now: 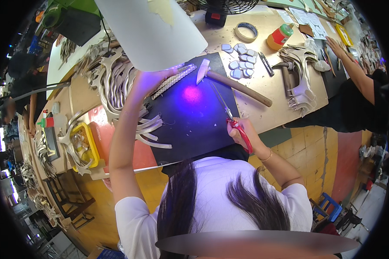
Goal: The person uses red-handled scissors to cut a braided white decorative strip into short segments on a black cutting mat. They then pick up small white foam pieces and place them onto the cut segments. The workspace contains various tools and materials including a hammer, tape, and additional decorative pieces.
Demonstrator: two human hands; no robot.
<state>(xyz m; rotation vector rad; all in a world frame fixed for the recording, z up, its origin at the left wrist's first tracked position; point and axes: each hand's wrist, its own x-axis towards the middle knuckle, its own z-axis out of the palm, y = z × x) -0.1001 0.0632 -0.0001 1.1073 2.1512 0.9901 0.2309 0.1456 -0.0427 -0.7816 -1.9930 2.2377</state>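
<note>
My left hand point(153, 81) is closed on a silvery braided strap point(173, 81) at the far left of the black mat point(190, 129); the lamp shade hides part of its fingers. In my right hand point(246, 129), at the mat's right edge, is a pair of scissors with red handles point(242, 136). Their long blades point away from me and to the left, slightly apart. A hammer point(242, 88) lies between the strap and the scissors, its pale head on the mat. Loose metallic strips point(151, 129) spread over the mat's left side.
A white lamp shade point(155, 34) hangs low over the mat. Behind are a tape roll point(246, 32), grey tabs point(243, 60), a glue bottle point(279, 36), a cutter knife point(266, 64) and a second hammer point(286, 80). A yellow tray point(85, 146) stands left. A co-worker's arm point(354, 71) reaches in right.
</note>
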